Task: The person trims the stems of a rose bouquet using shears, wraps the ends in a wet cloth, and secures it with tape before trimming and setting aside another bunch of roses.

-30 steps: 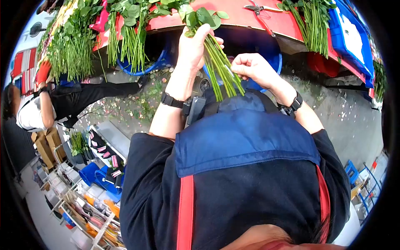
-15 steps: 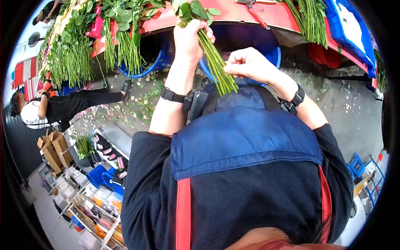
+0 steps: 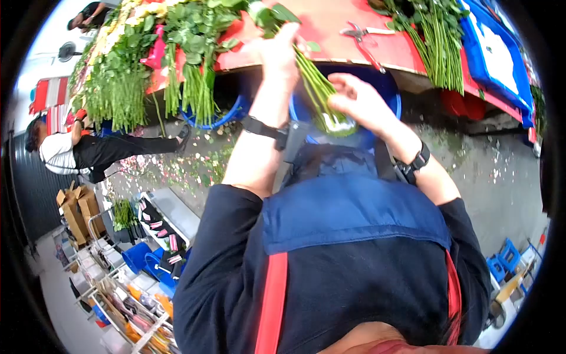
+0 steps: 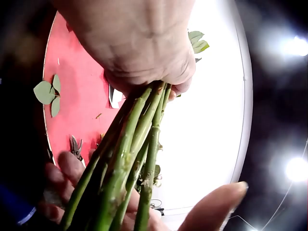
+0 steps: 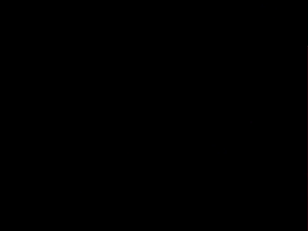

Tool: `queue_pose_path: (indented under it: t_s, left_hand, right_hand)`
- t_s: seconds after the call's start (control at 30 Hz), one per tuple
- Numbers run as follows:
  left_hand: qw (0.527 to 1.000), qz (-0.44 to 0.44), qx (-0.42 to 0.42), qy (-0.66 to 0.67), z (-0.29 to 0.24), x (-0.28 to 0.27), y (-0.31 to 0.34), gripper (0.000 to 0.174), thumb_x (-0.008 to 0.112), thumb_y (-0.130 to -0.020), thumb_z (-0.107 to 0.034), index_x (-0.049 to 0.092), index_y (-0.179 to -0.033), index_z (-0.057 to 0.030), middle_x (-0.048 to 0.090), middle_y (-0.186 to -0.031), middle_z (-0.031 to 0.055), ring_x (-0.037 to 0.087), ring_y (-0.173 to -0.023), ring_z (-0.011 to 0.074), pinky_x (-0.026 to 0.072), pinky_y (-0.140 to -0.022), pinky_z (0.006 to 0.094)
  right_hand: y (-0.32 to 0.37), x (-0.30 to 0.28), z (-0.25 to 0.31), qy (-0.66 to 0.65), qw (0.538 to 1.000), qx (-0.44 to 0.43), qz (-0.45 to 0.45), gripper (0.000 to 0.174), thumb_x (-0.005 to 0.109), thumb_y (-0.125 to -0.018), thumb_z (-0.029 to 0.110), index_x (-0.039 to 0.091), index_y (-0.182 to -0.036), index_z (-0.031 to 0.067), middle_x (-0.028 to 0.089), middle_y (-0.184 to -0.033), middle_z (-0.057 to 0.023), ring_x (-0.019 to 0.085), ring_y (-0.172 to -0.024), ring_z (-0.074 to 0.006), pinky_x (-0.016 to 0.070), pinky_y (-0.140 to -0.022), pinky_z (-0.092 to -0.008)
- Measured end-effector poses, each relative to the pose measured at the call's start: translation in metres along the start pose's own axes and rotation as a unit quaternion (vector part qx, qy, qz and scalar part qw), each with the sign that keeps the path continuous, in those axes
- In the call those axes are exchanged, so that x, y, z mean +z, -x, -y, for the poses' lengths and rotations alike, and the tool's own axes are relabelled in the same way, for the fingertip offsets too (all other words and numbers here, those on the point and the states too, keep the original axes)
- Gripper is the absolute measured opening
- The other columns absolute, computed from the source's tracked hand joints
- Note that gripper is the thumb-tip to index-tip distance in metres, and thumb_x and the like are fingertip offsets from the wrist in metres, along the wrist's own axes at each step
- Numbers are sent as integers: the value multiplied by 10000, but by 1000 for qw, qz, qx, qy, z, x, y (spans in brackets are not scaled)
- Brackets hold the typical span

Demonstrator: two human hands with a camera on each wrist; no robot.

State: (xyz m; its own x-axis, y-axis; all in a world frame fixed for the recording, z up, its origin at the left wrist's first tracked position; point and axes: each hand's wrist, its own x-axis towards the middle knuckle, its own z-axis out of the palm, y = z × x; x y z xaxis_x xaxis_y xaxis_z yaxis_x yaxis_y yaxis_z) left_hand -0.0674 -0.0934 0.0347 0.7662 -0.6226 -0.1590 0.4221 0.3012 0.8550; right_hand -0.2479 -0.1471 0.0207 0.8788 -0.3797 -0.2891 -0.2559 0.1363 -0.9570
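My left hand (image 3: pixel 278 62) grips a bunch of green leafy stems (image 3: pixel 315 85) near its leafy end, the cut ends slanting down toward my body. In the left wrist view, the left fist (image 4: pixel 139 43) wraps the stems (image 4: pixel 127 159) from above. Beside the lower stems is my right hand (image 3: pixel 365 106), blurred at the fingers. The left wrist view shows its thumb (image 4: pixel 211 207) straight and away from the stems, with its fingers behind them. The right wrist view is black.
Red-handled pruning shears (image 3: pixel 365 44) lie on the red table (image 3: pixel 321 38). More stem bunches (image 3: pixel 439 62) hang over its edge, near a blue tray (image 3: pixel 522 91). Blue buckets (image 3: pixel 397 105) stand underneath. Another person (image 3: pixel 62 147) is at the far left.
The right hand's thumb and fingers have parted from their earlier pinch beside the stems. The bunch's lower ends have shifted right and are now blurred. The head view has shifted slightly.
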Motion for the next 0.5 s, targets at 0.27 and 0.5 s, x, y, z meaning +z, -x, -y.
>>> queue_pose_path:
  t_s: [0.27,0.5]
  left_hand:
    - [995,93,38,2,6,-21,9,372,731,-789,-57,535,-1104,-65,580,-943,-19,572,-850,103,490,-794,263]
    - [963,123,-187,-149,-1,-29,31,158,722,-786,-165,638,-763,-33,506,-531,-13,400,-382,62,282,-352,211]
  right_hand:
    - [-12,-5,-9,102,994,-26,-14,173,659,-784,190,584,-820,39,548,-601,-7,500,-470,-83,420,-452,-260]
    - [-42,-19,-15,33,988,57,141,185,685,-806,134,615,-937,24,592,-727,8,528,-597,-61,448,-557,-226]
